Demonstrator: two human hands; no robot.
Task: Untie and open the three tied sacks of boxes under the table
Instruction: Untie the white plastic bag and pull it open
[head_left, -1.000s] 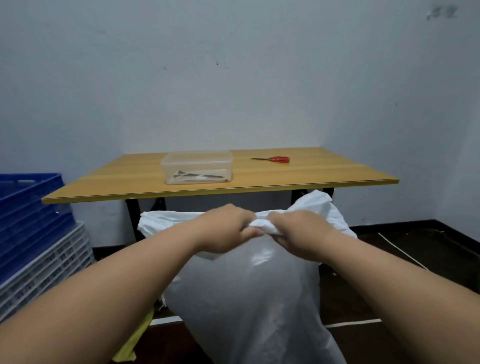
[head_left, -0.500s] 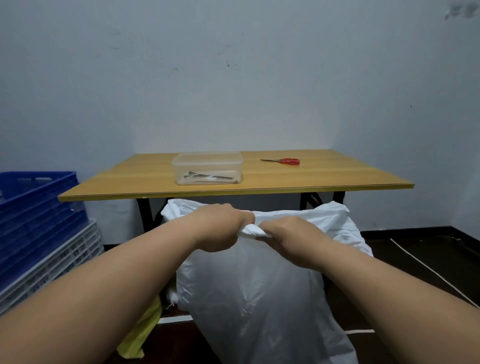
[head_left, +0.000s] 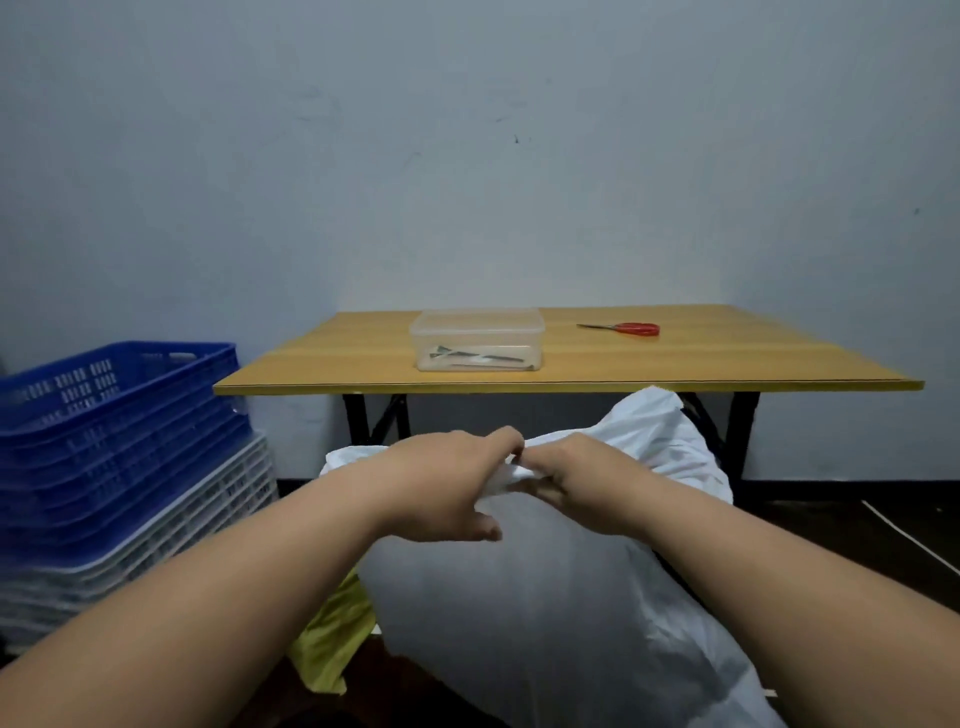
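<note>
Head camera view looks forward and down at a small room corner. At the far left stands a stack of blue plastic crates (head_left: 111, 431), and it sits on top of a stack of white crates (head_left: 171, 535). Right of them, low near the floor, a piece of yellow-green plastic (head_left: 332, 644) lies just beside the big white sack (head_left: 561, 613). This sack stands on the dark floor in front of the wooden table (head_left: 727, 364), partly under its front edge, and its gathered top is at the middle of the picture. The left hand (head_left: 447, 488) comes from the lower left; its fingers curl round the bunched white neck of the sack, and the thumb points down toward the sack body. The right hand (head_left: 582, 483) meets it from the other side, touching it, and its fingers pinch the same twisted fabric. I cannot tell if a knot or a string is there, because the hands cover this place. On the table, a clear plastic container (head_left: 478, 340) with a lid holds some thin dark items, too small to name. More to the right on the tabletop lie red-handled scissors (head_left: 623, 328), well apart from the container. Black table legs (head_left: 727, 431) show behind the sack.
</note>
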